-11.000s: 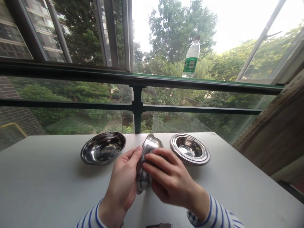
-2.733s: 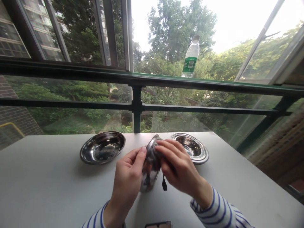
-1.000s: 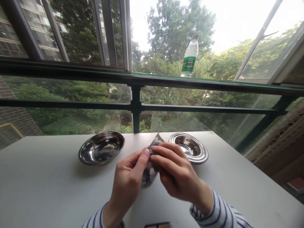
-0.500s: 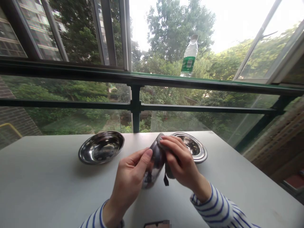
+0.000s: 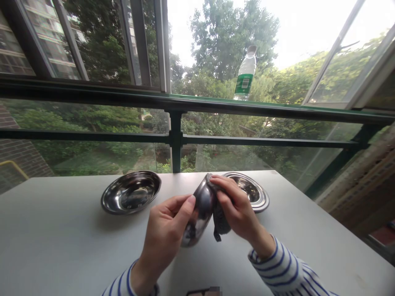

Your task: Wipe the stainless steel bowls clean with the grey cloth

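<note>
A shiny metal bowl point(image 5: 200, 213) is held tilted on edge above the table, its rounded outside partly facing me. My left hand point(image 5: 168, 230) pinches its left side, thumb on the outer surface. Against the bowl's upper right edge, my right hand point(image 5: 236, 205) presses a dark grey cloth point(image 5: 221, 222), which hangs below the fingers with a small dark tab at its lower end. The right fingertips lie over the rim with the cloth under them. The inside of the bowl is hidden from view.
On the white table point(image 5: 77, 246), another metal bowl point(image 5: 132, 193) stands at the left and stacked-looking metal bowls point(image 5: 262, 199) at the right. A plastic bottle point(image 5: 245, 78) with a green label stands on the railing ledge point(image 5: 210, 105) beyond the table.
My right hand has shifted slightly along the bowl's edge, and more of the grey cloth hangs in view. My left hand and the bowl have moved slightly left.
</note>
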Demonstrator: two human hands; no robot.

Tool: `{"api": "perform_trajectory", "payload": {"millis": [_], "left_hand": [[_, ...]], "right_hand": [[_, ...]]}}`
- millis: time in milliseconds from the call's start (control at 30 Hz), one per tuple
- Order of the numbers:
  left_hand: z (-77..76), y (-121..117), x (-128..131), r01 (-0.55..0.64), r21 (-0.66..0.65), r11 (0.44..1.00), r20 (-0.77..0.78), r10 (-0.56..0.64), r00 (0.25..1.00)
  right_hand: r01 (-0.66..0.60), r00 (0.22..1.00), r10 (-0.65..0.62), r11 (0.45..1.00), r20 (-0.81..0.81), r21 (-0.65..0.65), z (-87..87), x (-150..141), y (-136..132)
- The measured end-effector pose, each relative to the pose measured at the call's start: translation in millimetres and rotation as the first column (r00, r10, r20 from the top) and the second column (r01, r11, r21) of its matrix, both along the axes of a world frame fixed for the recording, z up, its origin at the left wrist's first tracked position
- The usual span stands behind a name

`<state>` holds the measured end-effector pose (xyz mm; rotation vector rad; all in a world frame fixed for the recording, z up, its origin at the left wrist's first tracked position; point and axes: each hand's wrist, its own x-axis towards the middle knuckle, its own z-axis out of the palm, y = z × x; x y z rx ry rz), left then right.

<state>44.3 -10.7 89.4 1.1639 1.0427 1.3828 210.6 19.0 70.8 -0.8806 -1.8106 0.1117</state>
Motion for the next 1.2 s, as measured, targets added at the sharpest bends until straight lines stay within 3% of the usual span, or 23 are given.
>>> {"api": "perform_trajectory", "payload": {"millis": [67, 233, 300, 467, 533, 700, 833, 933, 1000, 1067, 1200], "left_hand": [[1.8, -1, 1, -0.019, -0.007, 1.000, 0.011, 0.019, 1.000], [6.3, -5, 3, -0.105, -0.016, 0.994, 0.034, 0.105, 0.994], [5.9, -4, 3, -0.109, -0.002, 0.994, 0.025, 0.109, 0.994], [2.4, 0, -2, -0.053, -0.010, 0.999, 0.020, 0.053, 0.998], [2.0, 0, -2, -0.047, -0.012, 0.999, 0.046, 0.047, 0.998], [3.1, 1, -2, -0.030, -0.063, 0.998, 0.130, 0.038, 0.991], [2.4, 5, -6, 0.046, -0.127, 0.991, 0.249, -0.013, 0.968], [2.2, 7, -9, 0.073, -0.148, 0.986, 0.303, -0.025, 0.953], [2.4, 8, -9, 0.073, -0.146, 0.987, 0.304, -0.026, 0.952], [2.5, 8, -8, 0.067, -0.151, 0.986, 0.301, -0.019, 0.953], [2.9, 8, -6, 0.078, -0.175, 0.982, 0.313, -0.020, 0.950]], "right_hand": [[0.037, 0.998, -0.038, 0.999, -0.046, -0.039, 1.8, 2, 0], [-0.094, 0.979, 0.061, 0.981, 0.193, 0.171, 12.6, -3, -17], [-0.118, 0.975, 0.078, 0.976, 0.210, 0.182, 12.8, -3, -17], [0.059, 0.997, -0.064, 0.991, -0.033, -0.119, 2.5, 4, 3], [0.085, 0.995, -0.092, 0.985, -0.042, -0.148, 1.0, 5, 4], [-0.046, 0.982, 0.013, 0.984, 0.188, 0.171, 4.8, -7, -18], [-0.155, 0.906, -0.018, 0.916, 0.423, 0.370, 1.2, -21, -34], [-0.201, 0.867, -0.060, 0.865, 0.494, 0.459, -2.2, -24, -36], [-0.181, 0.878, -0.062, 0.875, 0.475, 0.448, -2.4, -20, -31], [-0.092, 0.920, -0.066, 0.921, 0.385, 0.379, -1.6, -12, -22], [0.093, 0.988, -0.102, 0.993, 0.119, 0.078, -0.8, 0, -2]]}}
